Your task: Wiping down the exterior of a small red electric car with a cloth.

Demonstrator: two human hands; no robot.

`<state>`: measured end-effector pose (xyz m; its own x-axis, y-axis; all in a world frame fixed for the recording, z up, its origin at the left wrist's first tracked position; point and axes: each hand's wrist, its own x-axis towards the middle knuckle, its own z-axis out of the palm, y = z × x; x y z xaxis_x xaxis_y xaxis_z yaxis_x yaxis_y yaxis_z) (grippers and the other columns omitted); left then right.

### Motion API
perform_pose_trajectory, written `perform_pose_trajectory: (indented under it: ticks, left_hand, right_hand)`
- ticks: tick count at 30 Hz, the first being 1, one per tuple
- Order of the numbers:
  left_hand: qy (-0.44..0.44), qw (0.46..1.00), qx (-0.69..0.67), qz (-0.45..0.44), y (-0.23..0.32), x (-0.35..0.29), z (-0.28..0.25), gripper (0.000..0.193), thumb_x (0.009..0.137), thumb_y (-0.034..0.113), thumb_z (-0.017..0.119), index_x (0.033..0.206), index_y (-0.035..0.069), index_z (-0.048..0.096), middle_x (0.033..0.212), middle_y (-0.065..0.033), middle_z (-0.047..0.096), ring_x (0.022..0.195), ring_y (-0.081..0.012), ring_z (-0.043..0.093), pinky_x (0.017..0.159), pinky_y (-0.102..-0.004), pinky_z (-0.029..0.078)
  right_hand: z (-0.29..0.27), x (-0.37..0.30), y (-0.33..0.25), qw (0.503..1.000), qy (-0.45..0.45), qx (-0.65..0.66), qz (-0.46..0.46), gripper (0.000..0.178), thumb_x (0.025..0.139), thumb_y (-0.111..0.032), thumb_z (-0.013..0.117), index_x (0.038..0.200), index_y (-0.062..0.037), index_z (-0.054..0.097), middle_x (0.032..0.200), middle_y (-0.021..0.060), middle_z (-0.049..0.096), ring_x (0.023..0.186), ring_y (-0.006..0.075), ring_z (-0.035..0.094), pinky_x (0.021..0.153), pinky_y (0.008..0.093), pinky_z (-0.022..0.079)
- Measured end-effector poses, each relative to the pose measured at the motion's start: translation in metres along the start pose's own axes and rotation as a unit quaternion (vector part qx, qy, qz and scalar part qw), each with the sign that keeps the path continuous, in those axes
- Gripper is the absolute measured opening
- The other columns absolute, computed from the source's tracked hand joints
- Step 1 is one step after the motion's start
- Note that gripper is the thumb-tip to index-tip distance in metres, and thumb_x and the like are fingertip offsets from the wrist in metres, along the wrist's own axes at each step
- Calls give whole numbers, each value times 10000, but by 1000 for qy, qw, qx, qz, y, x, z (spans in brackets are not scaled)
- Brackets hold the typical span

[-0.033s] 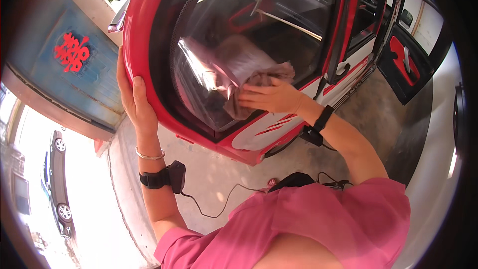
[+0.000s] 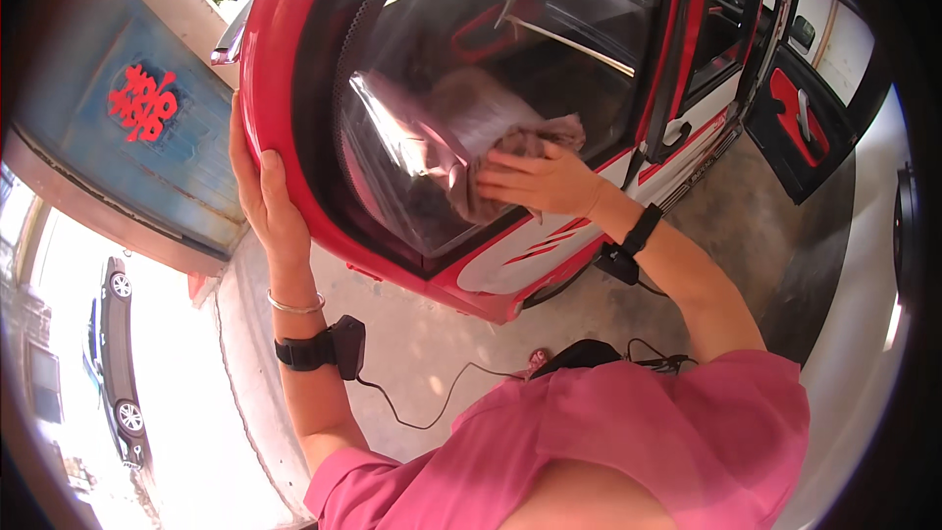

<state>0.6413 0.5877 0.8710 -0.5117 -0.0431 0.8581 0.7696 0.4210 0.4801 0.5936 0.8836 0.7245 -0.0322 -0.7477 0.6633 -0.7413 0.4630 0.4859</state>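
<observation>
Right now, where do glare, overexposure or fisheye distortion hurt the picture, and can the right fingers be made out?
Head view: bright streaks and reflections cross the window glass; head view: the sunlit pavement at left is washed out to white; head view: the parked car looks stood on end near the dark rim; head view: the right fingers on the cloth are distinguishable.

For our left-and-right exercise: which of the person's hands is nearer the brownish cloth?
Right. The right hand lies on the brownish cloth, touching it; the left hand rests on the vehicle's red edge, off to the cloth's left.
</observation>
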Motion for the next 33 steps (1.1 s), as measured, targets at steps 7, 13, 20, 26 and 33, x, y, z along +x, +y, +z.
perform_pose_trajectory:
  ticks: [7,13,20,26,33]
  left_hand:
    - [12,1000,10,-12,2,0,-3,587,988,351,447,1443,-1,332,1464,-131,387,1336,-225,382,1100,-352,294]
    - [5,999,38,-5,3,-1,1,585,991,365,425,1439,-2,340,1457,-135,395,1331,-229,389,1100,-352,295]
    - [8,1000,8,-6,7,1,3,564,1015,361,350,1443,-5,327,1446,-141,404,1315,-227,403,1091,-352,307]
    - [8,1000,-13,2,3,3,7,537,1024,337,324,1439,-4,333,1435,-139,413,1299,-224,416,1084,-347,316]
    - [8,998,64,14,4,3,2,549,1017,373,335,1432,14,363,1438,-144,413,1305,-234,408,1080,-348,314]
  right_hand:
    - [-35,35,53,960,137,-77,230,439,733,-142,658,1169,-183,625,1355,-13,527,1331,218,410,884,396,376]
    - [-66,106,75,914,224,-51,333,451,813,-119,558,1234,41,534,1406,222,424,1352,405,323,1052,482,293]
    - [-45,169,24,911,327,-21,253,440,710,-134,678,1146,-158,626,1324,-3,542,1321,211,400,917,413,357]
    - [-8,160,-41,953,240,43,182,416,787,-175,596,1203,-173,612,1367,-25,521,1325,162,411,866,368,352]
    - [30,84,-83,995,87,16,49,466,858,-212,486,1320,-202,543,1436,-93,441,1346,89,364,980,341,328]
